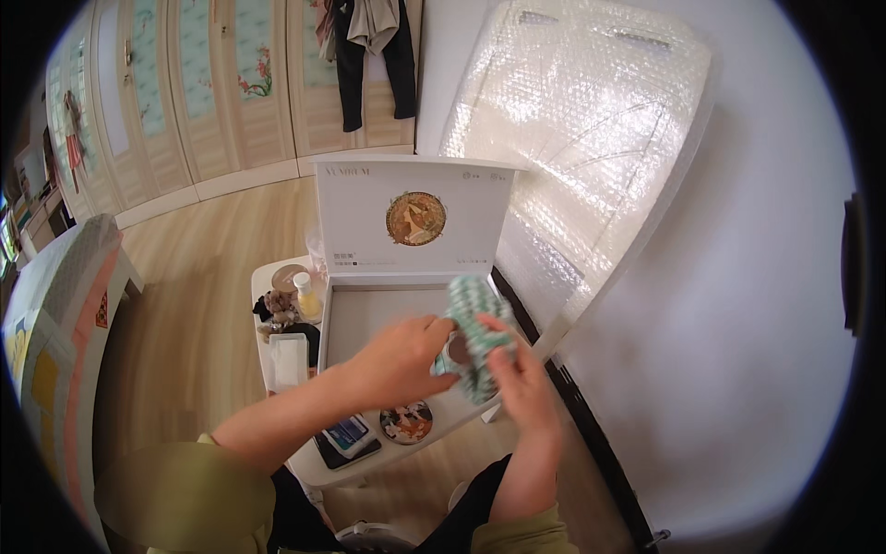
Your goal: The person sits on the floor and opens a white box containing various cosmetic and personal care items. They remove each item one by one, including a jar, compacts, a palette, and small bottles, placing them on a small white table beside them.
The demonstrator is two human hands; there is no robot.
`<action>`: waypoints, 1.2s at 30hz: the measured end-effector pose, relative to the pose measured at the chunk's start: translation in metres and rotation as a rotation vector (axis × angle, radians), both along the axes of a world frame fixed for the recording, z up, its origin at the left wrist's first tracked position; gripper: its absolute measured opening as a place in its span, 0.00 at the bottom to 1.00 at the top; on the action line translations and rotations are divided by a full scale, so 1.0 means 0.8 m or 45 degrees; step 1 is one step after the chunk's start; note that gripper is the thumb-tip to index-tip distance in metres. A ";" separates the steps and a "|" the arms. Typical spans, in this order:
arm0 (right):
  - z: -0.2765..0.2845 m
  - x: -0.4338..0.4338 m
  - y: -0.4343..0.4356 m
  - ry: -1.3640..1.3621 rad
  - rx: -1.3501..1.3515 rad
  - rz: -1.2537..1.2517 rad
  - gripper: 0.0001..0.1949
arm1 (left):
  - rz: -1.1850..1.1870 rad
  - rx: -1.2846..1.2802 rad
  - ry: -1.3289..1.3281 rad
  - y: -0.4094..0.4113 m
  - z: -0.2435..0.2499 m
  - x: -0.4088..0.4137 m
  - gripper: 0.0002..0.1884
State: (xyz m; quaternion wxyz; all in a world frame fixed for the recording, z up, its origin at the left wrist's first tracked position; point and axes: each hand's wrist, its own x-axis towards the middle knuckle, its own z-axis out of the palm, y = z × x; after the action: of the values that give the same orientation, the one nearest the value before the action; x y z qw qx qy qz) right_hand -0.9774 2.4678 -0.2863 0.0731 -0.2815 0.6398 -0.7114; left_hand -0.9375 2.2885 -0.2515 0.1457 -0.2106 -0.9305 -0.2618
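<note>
A soft green-and-white checked item, seemingly a fabric pouch (477, 299), is held up over the right side of an open white box (329, 339). My left hand (405, 356) grips its left edge, with fingers and thumb around a brownish part that is too blurred to name. On the other side my right hand (527, 391) holds it, fingers across the checked cloth. Behind the hands stands the raised box lid (360, 221), printed with a round portrait emblem. Below my left hand lies a round, flat case (406, 424) with a floral picture.
A small white table (311, 474) carries the box, a yellow bottle with a white cap (306, 296), hair scrunchies (280, 308), a translucent plastic container (288, 361) and a blue-and-white packet (349, 435). Bubble-wrapped panel (581, 124) leans on the wall at right. A wardrobe (242, 138) stands beyond.
</note>
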 end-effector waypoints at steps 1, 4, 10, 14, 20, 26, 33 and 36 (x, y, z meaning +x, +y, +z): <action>0.008 0.011 -0.012 0.019 0.037 0.119 0.19 | 0.018 0.012 0.026 0.000 0.008 0.016 0.21; -0.006 0.024 -0.051 0.210 -0.122 0.070 0.19 | 0.079 0.080 0.143 -0.006 0.015 0.053 0.22; -0.006 0.062 -0.080 0.009 -0.192 0.006 0.14 | 0.137 0.294 0.187 -0.028 -0.005 0.092 0.27; -0.008 0.072 -0.094 -0.319 -0.473 0.083 0.14 | 0.089 0.356 0.211 -0.041 0.003 0.102 0.27; -0.013 0.073 -0.104 -0.119 -0.512 0.055 0.14 | 0.141 0.522 0.035 -0.069 0.006 0.106 0.29; -0.012 0.068 -0.108 0.383 -0.182 0.027 0.18 | 0.017 0.960 -0.295 -0.075 -0.003 0.106 0.25; -0.007 0.071 -0.099 -0.091 -0.494 -0.035 0.17 | -0.022 1.629 -0.485 -0.071 0.002 0.107 0.21; 0.003 0.060 -0.081 0.230 -0.204 0.181 0.14 | -0.101 1.327 -0.652 -0.085 -0.011 0.107 0.18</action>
State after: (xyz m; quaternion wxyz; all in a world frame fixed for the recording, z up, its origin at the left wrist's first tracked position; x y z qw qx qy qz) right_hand -0.9293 2.4031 -0.2837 0.0427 -0.3939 0.5634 -0.7250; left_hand -0.8523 2.2202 -0.2600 -0.0094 -0.0757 -0.6759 -0.7331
